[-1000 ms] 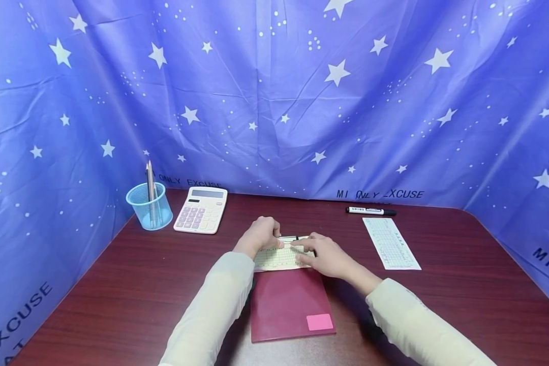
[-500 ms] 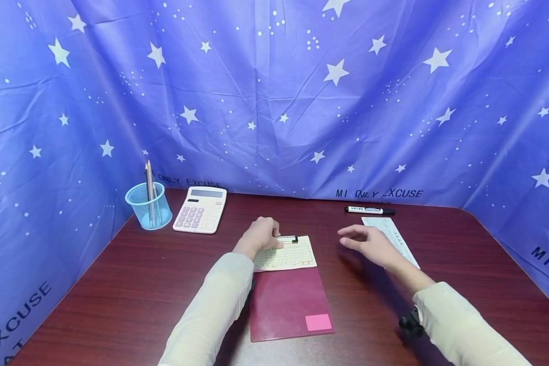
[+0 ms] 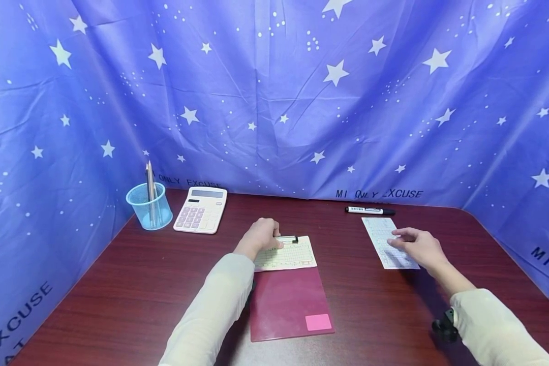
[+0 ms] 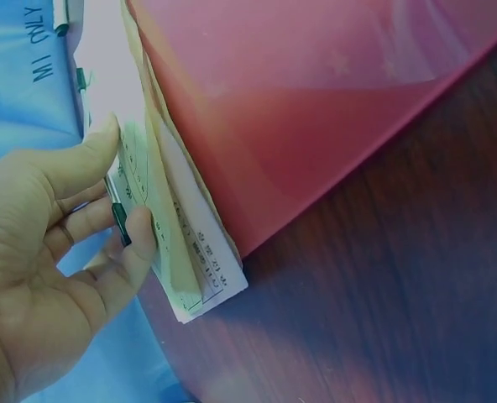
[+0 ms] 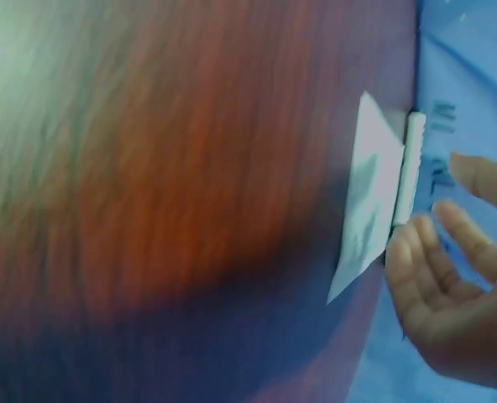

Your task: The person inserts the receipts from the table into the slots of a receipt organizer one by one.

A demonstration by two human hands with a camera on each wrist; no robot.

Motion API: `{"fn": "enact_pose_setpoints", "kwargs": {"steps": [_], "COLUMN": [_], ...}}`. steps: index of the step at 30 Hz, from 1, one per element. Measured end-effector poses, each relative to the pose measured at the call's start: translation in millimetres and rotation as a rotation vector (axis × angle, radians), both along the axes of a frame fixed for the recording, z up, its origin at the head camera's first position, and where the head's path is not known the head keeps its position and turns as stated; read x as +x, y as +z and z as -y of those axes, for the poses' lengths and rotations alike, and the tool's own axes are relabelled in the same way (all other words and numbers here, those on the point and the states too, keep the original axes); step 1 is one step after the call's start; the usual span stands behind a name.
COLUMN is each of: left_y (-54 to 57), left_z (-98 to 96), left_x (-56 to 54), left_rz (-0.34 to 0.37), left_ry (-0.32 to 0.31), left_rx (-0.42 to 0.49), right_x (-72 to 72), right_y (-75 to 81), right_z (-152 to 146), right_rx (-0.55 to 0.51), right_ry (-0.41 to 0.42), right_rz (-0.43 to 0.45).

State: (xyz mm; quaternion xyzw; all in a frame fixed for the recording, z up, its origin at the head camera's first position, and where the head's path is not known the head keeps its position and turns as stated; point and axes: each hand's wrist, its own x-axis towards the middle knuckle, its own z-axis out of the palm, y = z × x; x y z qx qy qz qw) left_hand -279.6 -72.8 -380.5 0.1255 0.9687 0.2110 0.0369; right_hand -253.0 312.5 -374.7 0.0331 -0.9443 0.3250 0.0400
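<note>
A maroon clipboard (image 3: 290,300) lies on the table with a stack of printed slips (image 3: 290,256) under the black-ended clip (image 3: 295,239) at its top. My left hand (image 3: 259,236) grips the clip end, its thumb on the slips and its fingers curled at the clip. In the left wrist view, the corners of the slips (image 4: 211,252) fan apart at one side. My right hand (image 3: 421,249) hovers at the right edge of a loose printed slip (image 3: 382,241), overlapping it in the head view. Its fingers are loosely bent and hold nothing in the right wrist view.
A marker (image 3: 370,210) lies behind the loose slip. At the back left stand a blue mesh pen cup (image 3: 151,206) with pencils and a white calculator (image 3: 201,210). A starred blue curtain (image 3: 274,101) borders the table. A pink sticker (image 3: 317,322) marks the clipboard's lower corner.
My right hand has left the clipped slips and moved right to the loose slip. The left hand has stayed at the clip, and the clipboard has kept its place.
</note>
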Motion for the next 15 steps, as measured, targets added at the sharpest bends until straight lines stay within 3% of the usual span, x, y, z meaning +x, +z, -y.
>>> {"fn": "enact_pose_setpoints", "kwargs": {"steps": [5,10,15], "left_y": [-2.5,-2.3,1.2], "left_z": [-1.5,-1.9,-0.8], "left_x": [-1.4,-0.8,0.4], "left_rz": [-0.015,-0.004,0.018], "left_ry": [-0.018,-0.009,0.004], "left_rx": [-0.039,-0.046,-0.031], "right_x": [-1.5,-3.3,-5.3], "right_y": [-1.5,-0.1,5.4], "right_z": [-13.9,-14.2,-9.0], "right_rx": [0.122,0.267,0.346], "right_ry": [-0.098,-0.115,-0.125], "right_rz": [0.096,0.227,0.270]}}
